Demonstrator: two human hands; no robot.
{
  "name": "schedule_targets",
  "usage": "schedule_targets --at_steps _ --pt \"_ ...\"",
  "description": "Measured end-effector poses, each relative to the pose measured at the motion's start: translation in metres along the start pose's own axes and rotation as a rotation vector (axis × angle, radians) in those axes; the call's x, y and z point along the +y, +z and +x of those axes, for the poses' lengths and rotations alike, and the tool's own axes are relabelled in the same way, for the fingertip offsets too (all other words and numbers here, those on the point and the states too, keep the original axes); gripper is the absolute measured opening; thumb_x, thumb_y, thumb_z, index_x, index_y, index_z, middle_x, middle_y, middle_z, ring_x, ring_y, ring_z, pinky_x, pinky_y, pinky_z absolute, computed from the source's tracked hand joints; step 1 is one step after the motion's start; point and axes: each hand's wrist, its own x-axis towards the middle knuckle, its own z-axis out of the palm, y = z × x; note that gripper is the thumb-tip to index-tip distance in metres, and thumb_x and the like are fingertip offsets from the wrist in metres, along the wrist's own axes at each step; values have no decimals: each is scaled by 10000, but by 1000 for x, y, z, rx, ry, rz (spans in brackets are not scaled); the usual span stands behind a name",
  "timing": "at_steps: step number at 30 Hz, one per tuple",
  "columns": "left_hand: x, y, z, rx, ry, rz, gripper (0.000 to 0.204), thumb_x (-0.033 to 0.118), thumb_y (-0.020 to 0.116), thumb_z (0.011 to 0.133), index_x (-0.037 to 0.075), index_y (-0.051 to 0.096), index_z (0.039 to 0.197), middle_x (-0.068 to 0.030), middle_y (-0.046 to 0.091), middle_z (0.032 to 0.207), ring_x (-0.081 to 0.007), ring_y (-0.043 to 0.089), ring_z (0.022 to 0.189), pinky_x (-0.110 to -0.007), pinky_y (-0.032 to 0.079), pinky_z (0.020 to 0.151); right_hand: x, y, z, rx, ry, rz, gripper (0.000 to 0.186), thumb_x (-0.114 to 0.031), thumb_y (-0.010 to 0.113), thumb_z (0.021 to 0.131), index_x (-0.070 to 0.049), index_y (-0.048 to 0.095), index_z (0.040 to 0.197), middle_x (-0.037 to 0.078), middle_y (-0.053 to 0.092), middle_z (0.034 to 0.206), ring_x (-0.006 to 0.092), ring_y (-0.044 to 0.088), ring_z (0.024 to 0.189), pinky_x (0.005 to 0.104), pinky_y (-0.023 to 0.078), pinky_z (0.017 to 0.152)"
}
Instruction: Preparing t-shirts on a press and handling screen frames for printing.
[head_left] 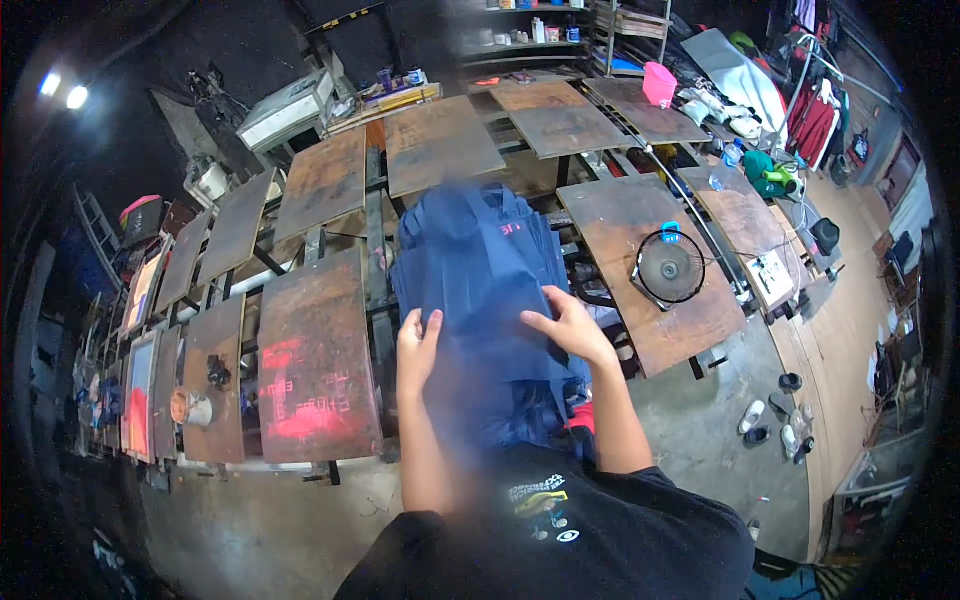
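At the far left, two bright lamps (77, 97) shine in the upper corner, and below them a pale-framed rectangular panel printed in red and white (139, 395) leans in the lower left. Next comes a stained, whitish round tub (191, 407), just beside a small black object (218, 372) on a brown board. To their right, a large, worn brown board smeared with bright pink paint (318, 355) forms part of the long bench (322, 180), whose flat brown boards stretch across the frame on a dark metal structure.

Left of the lower centre, the bare left hand (417, 348) is at the left side of a thick pile of dark navy-blue cloth (470, 275), its thumb and fingertips a little apart. The cloth fills the centre of the frame, pinkish-red marks near its upper right. The bare right hand (575, 328) meets the pile's right side, thumb and index finger spread along the fabric. A hazy vertical blur crosses the cloth, so I cannot tell whether either grip is pinching a layer.

Right of centre, a round, black-rimmed fan (670, 268) lies on another brown board, with a small bright-blue container (670, 231) at its upper edge. A pink plastic bucket (660, 84) stands farther up. Near the right edge, several shoes (752, 415) lie on the grey floor (690, 450).
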Motion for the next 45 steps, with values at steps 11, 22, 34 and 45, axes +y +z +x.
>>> schedule_targets --at_steps 11,22,34,45 --pt "15 -6 -16 -166 -154 -82 760 436 598 951 -102 360 1433 -296 433 1442 -325 397 1385 -363 272 1149 -5 8 -4 -376 72 205 474 -277 704 905 42 573 1230 98 663 1111 144 597 1005 302 486 898" --pt "111 -12 -60 -551 -285 -134 513 20 568 880 -45 449 1375 -139 556 1339 -209 510 1239 -338 365 1078 -55 35 -14 431 -231 -254 450 -300 814 744 -21 640 1052 128 622 1115 324 570 1044 415 451 913" --pt "16 -14 -45 -95 -188 -538 602 209 663 952 -32 369 1419 -104 559 1302 -140 543 1135 -294 434 979 -60 65 -43 35 -456 -260 130 -106 662 791 -7 612 860 174 647 900 381 584 907 461 454 793" --pt "75 2 -18 178 3 110 333 254 651 931 -51 597 808 -166 568 655 -169 493 612 -362 399 582 -82 73 -63 285 -315 -351 280 -231 751 781 -51 606 938 120 595 919 333 547 899 435 422 779"
